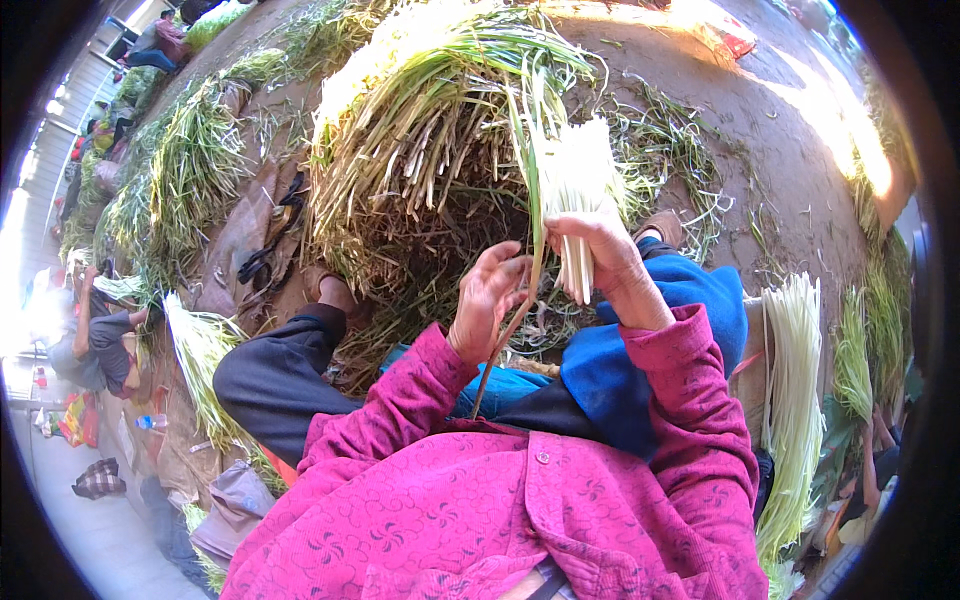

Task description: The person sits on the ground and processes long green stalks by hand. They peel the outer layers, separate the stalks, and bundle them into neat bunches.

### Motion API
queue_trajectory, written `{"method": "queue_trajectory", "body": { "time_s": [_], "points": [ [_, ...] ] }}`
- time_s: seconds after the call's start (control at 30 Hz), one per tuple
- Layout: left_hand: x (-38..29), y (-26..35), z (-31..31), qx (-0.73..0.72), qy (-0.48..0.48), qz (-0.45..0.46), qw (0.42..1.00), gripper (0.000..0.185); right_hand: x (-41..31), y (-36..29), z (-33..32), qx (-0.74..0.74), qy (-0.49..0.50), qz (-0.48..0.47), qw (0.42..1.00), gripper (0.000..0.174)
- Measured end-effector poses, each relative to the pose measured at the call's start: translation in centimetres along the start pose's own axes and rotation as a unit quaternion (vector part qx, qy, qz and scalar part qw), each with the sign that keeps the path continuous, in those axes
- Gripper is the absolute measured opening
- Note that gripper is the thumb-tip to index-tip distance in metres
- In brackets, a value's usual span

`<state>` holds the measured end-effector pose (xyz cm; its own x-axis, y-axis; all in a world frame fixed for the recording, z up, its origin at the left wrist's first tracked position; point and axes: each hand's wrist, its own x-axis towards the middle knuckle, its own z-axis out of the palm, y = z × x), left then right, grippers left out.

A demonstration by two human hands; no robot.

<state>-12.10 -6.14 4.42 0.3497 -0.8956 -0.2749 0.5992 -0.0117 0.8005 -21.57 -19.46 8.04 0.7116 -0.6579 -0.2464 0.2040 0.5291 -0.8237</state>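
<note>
My right hand point(596, 244) is closed around a bundle of pale, peeled stalks point(576, 172), their cut ends pointing down towards my lap. A long green stalk point(534, 187) with a brownish lower part runs down between my two hands towards my waist. Just left of that stalk is my left hand point(493, 296), fingers curled and slightly blurred; whether it pinches the stalk cannot be told. Beyond both hands lies a large heap of untrimmed green stalks point(420, 127), with brown roots and husks on its near side.
Pale stalks point(793, 390) lie in a long bundle to my right, and another bundle point(199, 360) rests by my left knee. Black cloth strips point(274, 240) lie on the ground at left. A person point(97, 337) sits at far left; other people are farther off.
</note>
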Motion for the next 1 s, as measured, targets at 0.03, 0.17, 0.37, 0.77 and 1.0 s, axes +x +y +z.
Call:
{"method": "queue_trajectory", "body": {
  "time_s": [0.03, 0.17, 0.37, 0.77, 1.0],
  "points": [
    [0.6, 0.5, 0.4, -0.051, -0.065, 0.011, 0.997, 0.042, -0.4, -0.2, 0.1, -0.002, -0.008, 0.0, 1.0, 0.024],
    [3.0, 1.9, 3.4, -0.191, -0.095, 0.052, 0.976, 0.028, -0.8, -0.4, 0.6, 0.007, -0.039, -0.044, 0.998, 0.023],
    [3.1, 2.7, 6.0, -0.167, 0.033, 0.11, 0.979, 0.009, -0.7, -0.1, 0.4, -0.012, -0.013, -0.081, 0.997, 0.022],
    [2.6, 3.8, 5.5, -0.187, 0.03, 0.076, 0.979, 0.005, -0.8, -1.3, 0.2, 0.097, 0.057, -0.038, 0.993, 0.022],
    [-0.2, 4.0, 3.1, -0.069, -0.084, 0.118, 0.987, 0.007, -0.7, -3.6, -2.2, 0.193, 0.035, -0.14, 0.971, 0.025]
  ]
}}
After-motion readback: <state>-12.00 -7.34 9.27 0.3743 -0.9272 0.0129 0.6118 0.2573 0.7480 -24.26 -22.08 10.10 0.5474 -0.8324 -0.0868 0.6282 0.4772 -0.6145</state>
